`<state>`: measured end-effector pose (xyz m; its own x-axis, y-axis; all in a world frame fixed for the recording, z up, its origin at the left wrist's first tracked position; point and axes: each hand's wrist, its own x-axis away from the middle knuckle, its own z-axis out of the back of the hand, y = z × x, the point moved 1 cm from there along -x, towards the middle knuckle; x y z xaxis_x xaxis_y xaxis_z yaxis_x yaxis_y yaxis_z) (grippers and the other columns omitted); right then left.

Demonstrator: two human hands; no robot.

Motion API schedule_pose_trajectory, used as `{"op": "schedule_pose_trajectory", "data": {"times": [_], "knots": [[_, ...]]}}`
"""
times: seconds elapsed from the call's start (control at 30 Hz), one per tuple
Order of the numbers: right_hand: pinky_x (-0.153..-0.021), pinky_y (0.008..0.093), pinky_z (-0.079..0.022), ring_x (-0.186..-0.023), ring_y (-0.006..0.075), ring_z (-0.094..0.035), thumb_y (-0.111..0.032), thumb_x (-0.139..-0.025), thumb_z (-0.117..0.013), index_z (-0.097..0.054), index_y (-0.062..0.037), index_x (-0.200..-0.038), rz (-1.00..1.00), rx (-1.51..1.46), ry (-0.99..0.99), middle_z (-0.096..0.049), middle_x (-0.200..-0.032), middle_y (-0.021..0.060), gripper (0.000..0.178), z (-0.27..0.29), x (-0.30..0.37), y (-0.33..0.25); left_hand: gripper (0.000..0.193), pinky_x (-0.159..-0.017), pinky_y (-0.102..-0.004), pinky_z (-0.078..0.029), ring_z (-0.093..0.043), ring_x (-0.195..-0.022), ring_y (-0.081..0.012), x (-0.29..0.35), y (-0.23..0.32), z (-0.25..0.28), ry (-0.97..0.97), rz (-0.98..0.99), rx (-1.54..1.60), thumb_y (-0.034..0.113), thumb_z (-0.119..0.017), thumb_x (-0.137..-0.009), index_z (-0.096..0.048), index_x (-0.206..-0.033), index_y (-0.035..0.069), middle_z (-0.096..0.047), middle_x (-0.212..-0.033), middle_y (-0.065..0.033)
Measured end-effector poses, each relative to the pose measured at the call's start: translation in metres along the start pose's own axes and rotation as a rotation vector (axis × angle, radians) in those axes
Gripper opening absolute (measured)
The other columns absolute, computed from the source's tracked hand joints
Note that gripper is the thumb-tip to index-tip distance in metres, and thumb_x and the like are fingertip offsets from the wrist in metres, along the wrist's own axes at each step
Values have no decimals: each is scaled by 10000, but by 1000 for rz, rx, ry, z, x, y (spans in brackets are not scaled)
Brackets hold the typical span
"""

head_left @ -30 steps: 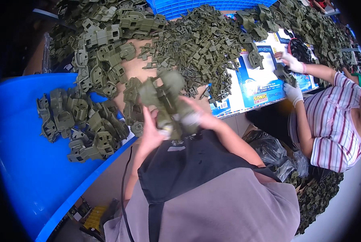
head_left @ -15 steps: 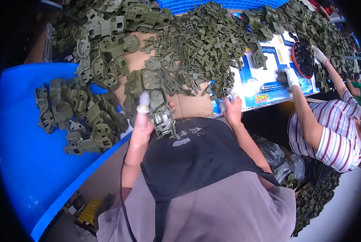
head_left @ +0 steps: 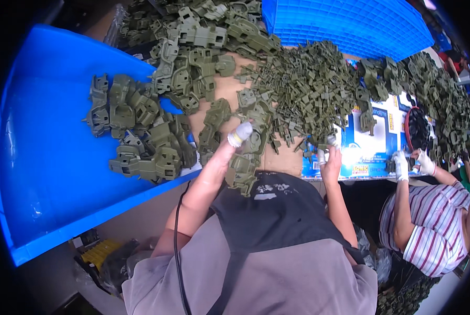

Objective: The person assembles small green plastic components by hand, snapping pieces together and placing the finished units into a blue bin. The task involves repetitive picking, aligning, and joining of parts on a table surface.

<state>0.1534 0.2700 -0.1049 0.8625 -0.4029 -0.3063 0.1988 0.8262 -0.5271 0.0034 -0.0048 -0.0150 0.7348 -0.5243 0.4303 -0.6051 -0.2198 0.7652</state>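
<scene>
My left hand [head_left: 234, 142], with white wrapping on its fingers, is closed on an olive-green plastic vehicle body [head_left: 241, 170]. The body's lower end hangs by my black apron [head_left: 271, 199]; part of it is hidden by the hand. At the near edge of a heap of small olive-green parts [head_left: 311, 84], my right hand [head_left: 331, 160] has curled, white-covered fingers. Whatever lies between those fingertips is too small to make out. More vehicle bodies [head_left: 214, 123] lie on the cardboard [head_left: 284, 160] just beyond my left hand.
A blue tray [head_left: 51, 157] on the left holds several green shells [head_left: 151, 157]. Another blue crate [head_left: 345, 26] stands behind the heap. To the right, a co-worker's gloved hands [head_left: 413, 163] work near a red-rimmed basket [head_left: 410, 128] of black parts. A dark cable [head_left: 177, 252] hangs by my left arm.
The whole view has shifted, so the table appears farther right and lower. My left hand has turned over the vehicle body it holds. The co-worker's hands have come together, away from the basket.
</scene>
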Motion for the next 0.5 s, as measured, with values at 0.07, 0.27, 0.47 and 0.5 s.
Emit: {"op": "schedule_pose_trajectory", "data": {"times": [0.07,0.27,0.47,0.5], "knots": [[-686,353,-478,-820,317,-599,-65,-744,-672,-554,-47,-1006,-63,-278,-96,-628,-866,135,287,27,-26,-51,556,-835,-262,-435,-537,-983,-123,3,4,-4,-18,-16,-59,359,-596,-827,-451,-1258,39,-566,-1124,-49],[-660,347,-482,-738,275,-587,-66,-725,-678,-636,-77,-975,452,-319,-249,-593,-799,106,254,73,-82,-153,570,-832,-245,-416,-518,-966,-90,22,27,-24,-196,-29,-335,341,-606,-824,-436,-1277,41,-550,-1144,-27],[-628,386,-487,-703,313,-583,11,-657,-591,-616,-71,-979,597,-153,-471,-561,-743,131,333,75,-93,-160,606,-772,-228,-422,-513,-898,-72,26,32,-27,-376,-61,-347,243,-670,-789,-412,-1303,51,-554,-1101,-5],[-609,394,-487,-692,314,-586,26,-631,-567,-610,-72,-980,597,-143,-497,-553,-723,135,365,77,-94,-162,596,-761,-223,-425,-518,-885,-71,25,30,-26,-380,-64,-360,241,-671,-789,-423,-1295,50,-561,-1089,-4]]}}
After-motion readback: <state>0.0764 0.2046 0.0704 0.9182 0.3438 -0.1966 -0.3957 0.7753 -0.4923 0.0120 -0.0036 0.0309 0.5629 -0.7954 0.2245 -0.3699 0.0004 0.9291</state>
